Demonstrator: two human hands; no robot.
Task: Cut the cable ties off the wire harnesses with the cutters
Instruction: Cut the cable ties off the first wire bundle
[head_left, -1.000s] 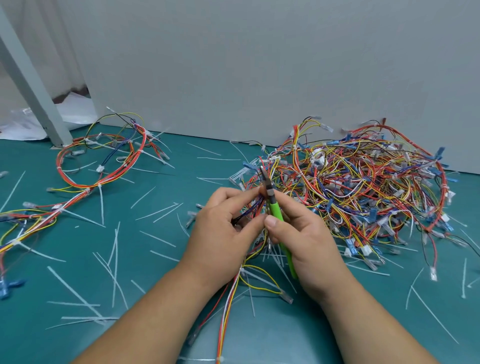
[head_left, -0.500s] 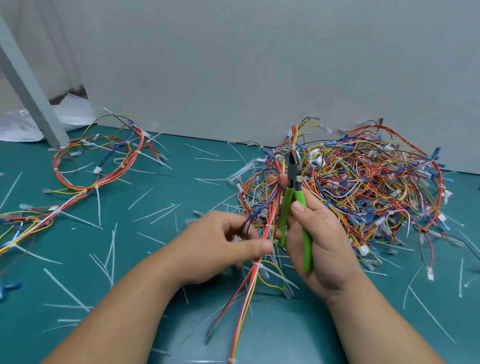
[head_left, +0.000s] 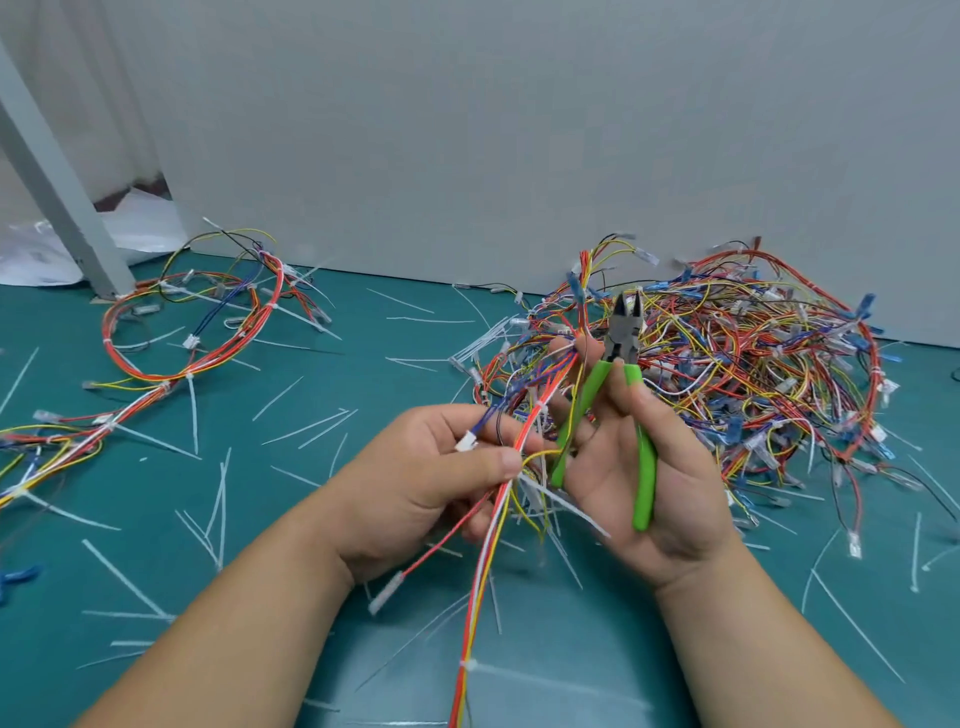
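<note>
My left hand (head_left: 436, 478) pinches a wire harness (head_left: 491, 545) of red, orange, yellow and white wires that runs from the pile down toward the bottom edge. A white cable tie (head_left: 469, 665) is wrapped round it low down, and another (head_left: 540, 405) sits above my thumb. My right hand (head_left: 649, 467) holds the green-handled cutters (head_left: 623, 353) upright, jaws slightly apart and pointing up, handles spread in my palm. The jaws are clear of the held harness, just to its right.
A big tangled pile of harnesses (head_left: 727, 374) lies at the right against the grey wall. Looped harnesses (head_left: 192, 332) lie on the left of the teal mat. Several cut white ties (head_left: 306, 428) are scattered around. A grey post (head_left: 57, 192) stands far left.
The cutters have come away from the harness and lifted up and right, handles now spread. My left hand slid lower along the wires and drew them toward me.
</note>
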